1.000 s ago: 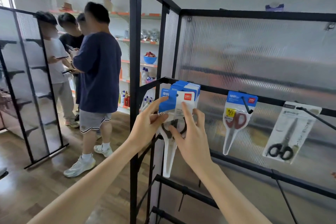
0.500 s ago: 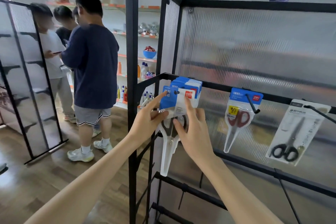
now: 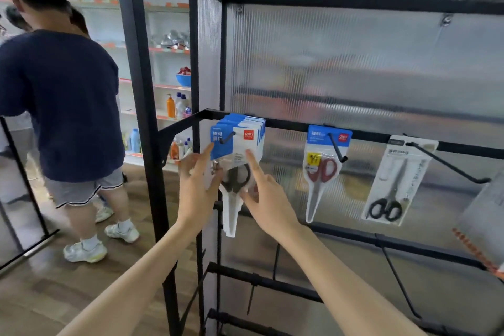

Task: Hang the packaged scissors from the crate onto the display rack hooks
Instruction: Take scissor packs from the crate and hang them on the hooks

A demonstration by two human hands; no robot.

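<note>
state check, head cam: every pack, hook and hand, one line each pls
stack of blue-card scissor packs: hung on leftmost hook, hook tip through front card
left hand: fingers straight, touching the stack's left edge
right hand: index finger extended, pressing front pack
red-handled scissors pack: hanging alone on middle hook
black-handled scissors pack: hanging on long hook, tilted
lower hooks: bare

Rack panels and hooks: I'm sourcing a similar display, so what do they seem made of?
The back panel looks like translucent ribbed plastic, possibly polycarbonate: fine vertical flutes blur what lies behind. The hooks and frame bar look like black-coated metal, thin, rigid and matte; the coating type can't be told.
</note>
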